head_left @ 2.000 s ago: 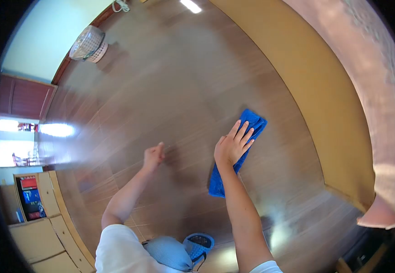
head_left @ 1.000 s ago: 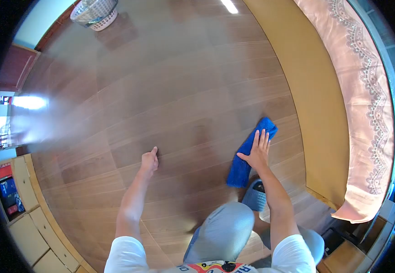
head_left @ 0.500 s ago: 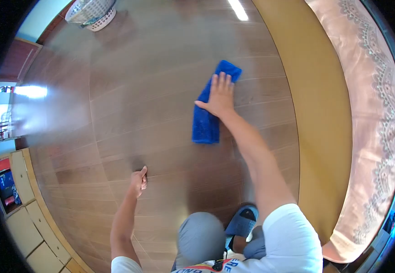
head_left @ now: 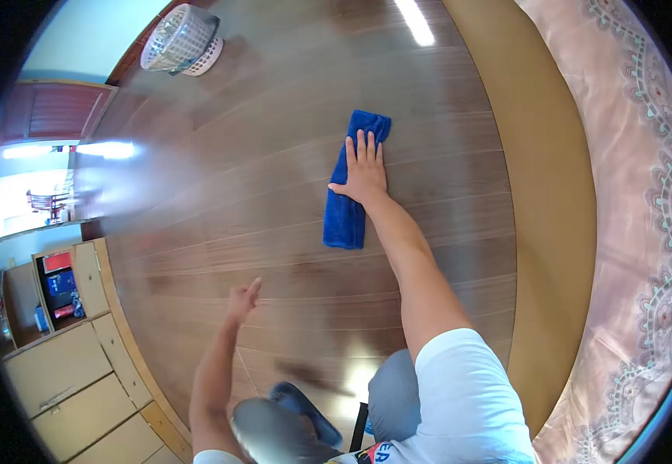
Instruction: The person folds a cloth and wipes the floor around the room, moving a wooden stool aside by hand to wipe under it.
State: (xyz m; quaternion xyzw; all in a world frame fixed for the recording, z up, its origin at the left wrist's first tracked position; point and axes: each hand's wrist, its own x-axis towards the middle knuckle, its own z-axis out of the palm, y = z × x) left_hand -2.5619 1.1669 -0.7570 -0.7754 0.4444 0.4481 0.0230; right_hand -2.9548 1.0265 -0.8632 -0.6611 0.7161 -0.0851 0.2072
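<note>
A folded blue cloth (head_left: 344,220) lies lengthwise on the brown wood-look floor (head_left: 274,170). My right hand (head_left: 366,172) presses flat on its upper half, fingers spread and pointing away from me; the thumb reaches over the cloth's left edge. My left hand (head_left: 244,299) is lower and to the left, apart from the cloth and holding nothing that shows. Its fingers look curled and are slightly blurred, with the thumb sticking out.
A white basket (head_left: 181,39) stands by the wall at the upper left. Cabinets (head_left: 81,379) with open shelves are at the lower left. A bed's tan side (head_left: 545,193) and pink cover (head_left: 630,193) run along the right. A blue slipper (head_left: 305,414) shows near my knees.
The cloth, under my right hand, first went right, then forward and left, and now lies more upright in view. My legs and the slipper have shifted. The camera view has turned.
</note>
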